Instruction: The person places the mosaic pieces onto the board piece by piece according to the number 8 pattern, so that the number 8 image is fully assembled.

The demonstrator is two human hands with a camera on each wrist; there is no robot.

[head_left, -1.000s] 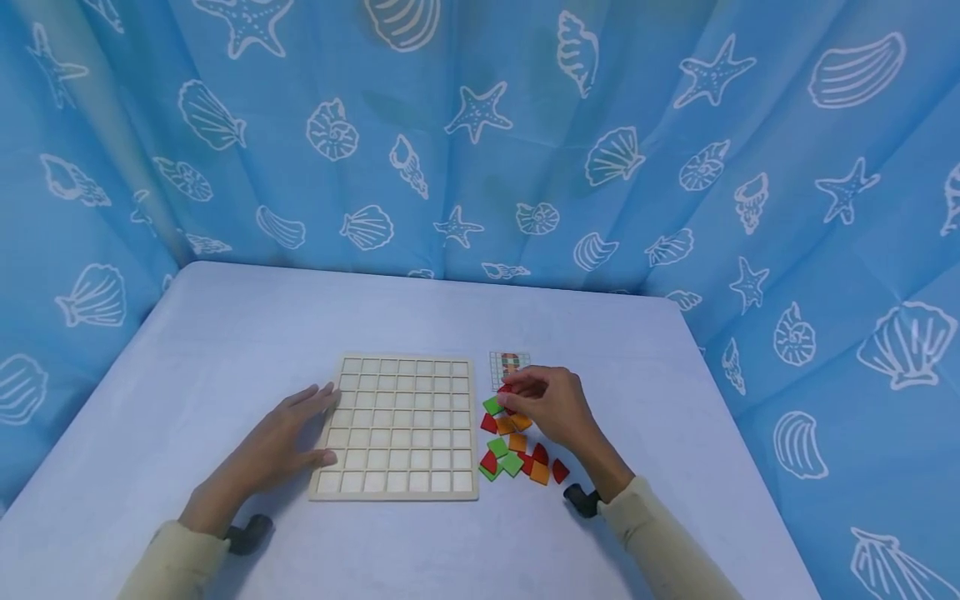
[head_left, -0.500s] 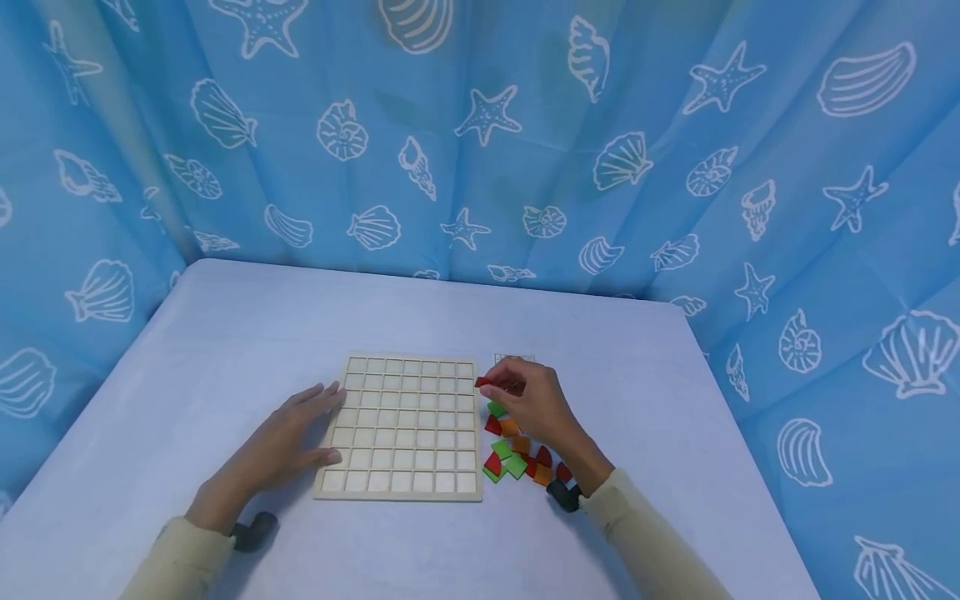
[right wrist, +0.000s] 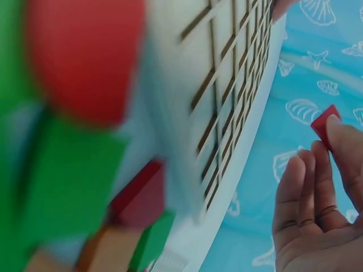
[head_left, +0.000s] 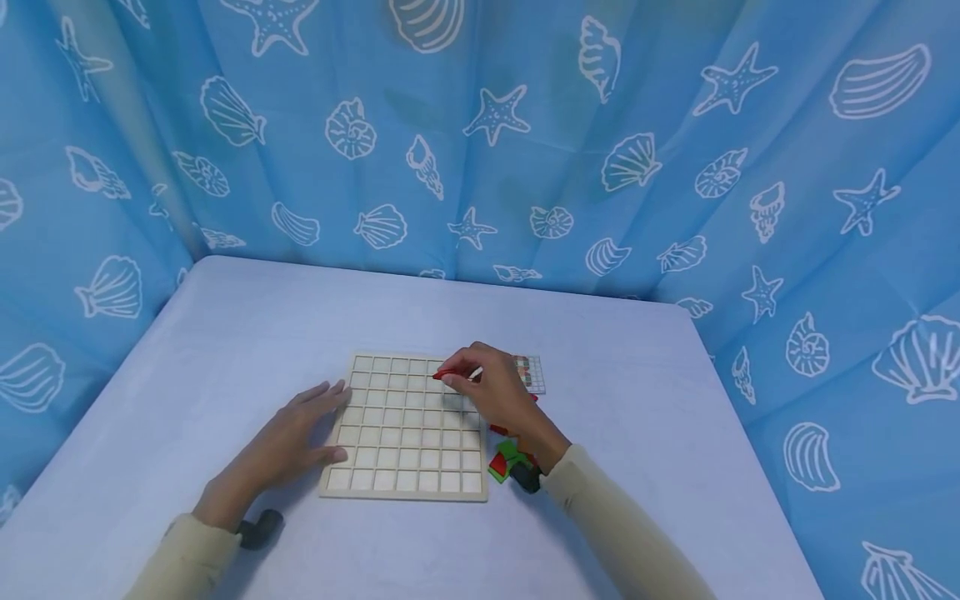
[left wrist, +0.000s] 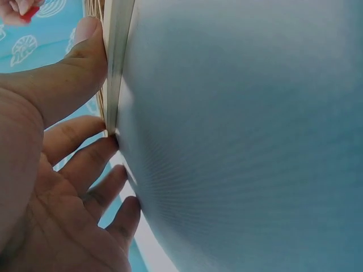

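My right hand [head_left: 487, 379] pinches a small red tile [right wrist: 325, 123] between thumb and fingertips, over the upper right part of a pale wooden grid board [head_left: 401, 425]. The board's square cells hold nothing where they show. Along the board's left edge rests my left hand [head_left: 288, 446], its thumb and fingers spread and touching the frame. In the left wrist view the left thumb [left wrist: 82, 48] lies on the board's rim with the fingers lower down at its edge.
Right of the board lie several green, red and orange tiles [head_left: 498, 463], partly hidden by the right wrist. Behind them is a small printed grid card [head_left: 535, 377]. A white-covered table [head_left: 615, 367] bears everything; a blue shell-patterned curtain [head_left: 442, 100] hangs behind.
My right hand has lifted the red tile from beside the card and carried it left, over the board. The left hand has stayed at the board's left edge.
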